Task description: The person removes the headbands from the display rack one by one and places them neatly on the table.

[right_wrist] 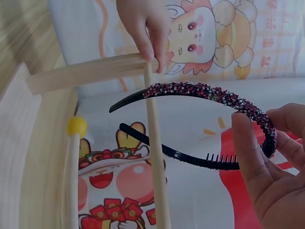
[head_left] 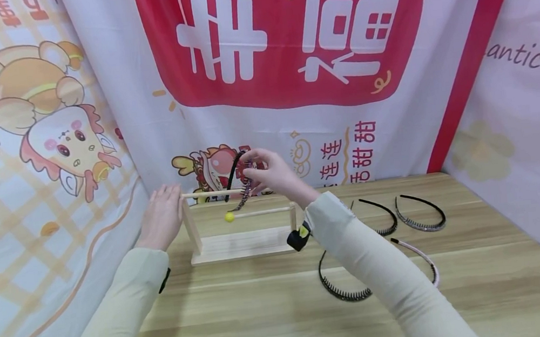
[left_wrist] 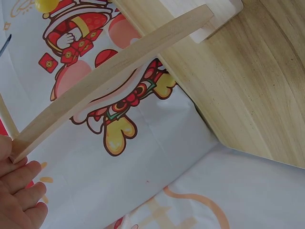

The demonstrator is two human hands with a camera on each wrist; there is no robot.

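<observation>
A wooden rack (head_left: 243, 245) with two rods stands on the table. My left hand (head_left: 161, 217) grips the top of its left post (left_wrist: 95, 83), thumb on one side and fingers on the other. My right hand (right_wrist: 276, 167) pinches a black toothed headband (right_wrist: 214, 95) covered in red and silver stones by its curved middle. The headband straddles the upper rod (right_wrist: 156, 171), one arm in front of it and the other behind. Below, the lower rod (head_left: 262, 212) ends in a yellow ball (head_left: 229, 216).
Several more headbands lie on the table at the right: a silver-trimmed one (head_left: 422, 226), a black one (head_left: 388, 231), a toothed black one (head_left: 345, 294) and a pale pink one (head_left: 422, 256). Printed cloth (head_left: 115, 58) hangs behind and at both sides. My right sleeve partly covers the headbands.
</observation>
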